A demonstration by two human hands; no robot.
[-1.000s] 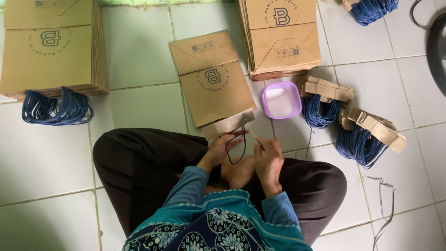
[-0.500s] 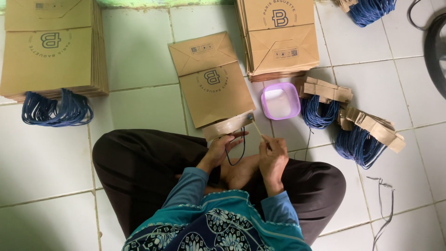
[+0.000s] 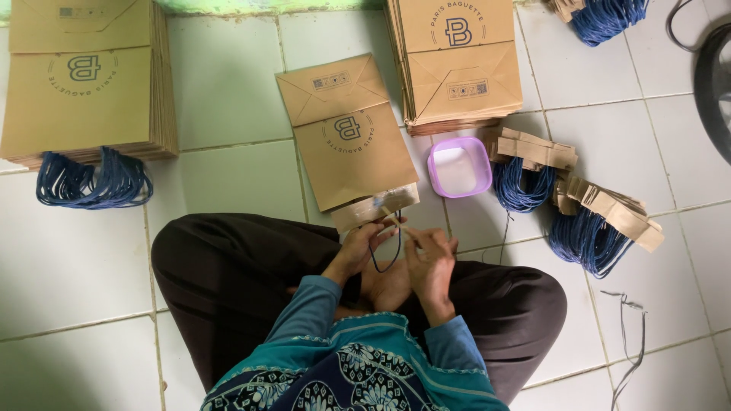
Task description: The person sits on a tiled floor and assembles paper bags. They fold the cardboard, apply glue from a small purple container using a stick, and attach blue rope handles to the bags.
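Note:
A flat brown paper bag point(image 3: 349, 141) lies on the tiled floor in front of my crossed legs, its open end towards me. My left hand point(image 3: 358, 247) grips the card strip point(image 3: 375, 207) at that end, where a dark blue cord handle point(image 3: 383, 255) loops down. My right hand point(image 3: 431, 259) pinches a thin stick-like tool point(image 3: 399, 219) whose tip touches the strip.
A lilac plastic tub point(image 3: 459, 167) sits right of the bag. A stack of flat bags point(image 3: 455, 62) lies beyond it, and a stack with blue handles point(image 3: 85, 91) at far left. Bundles of blue cords on card strips point(image 3: 586, 213) lie at right.
My right hand has shifted slightly left, bringing the thin tool onto the card strip. The left hand has kept its hold on the bag's end.

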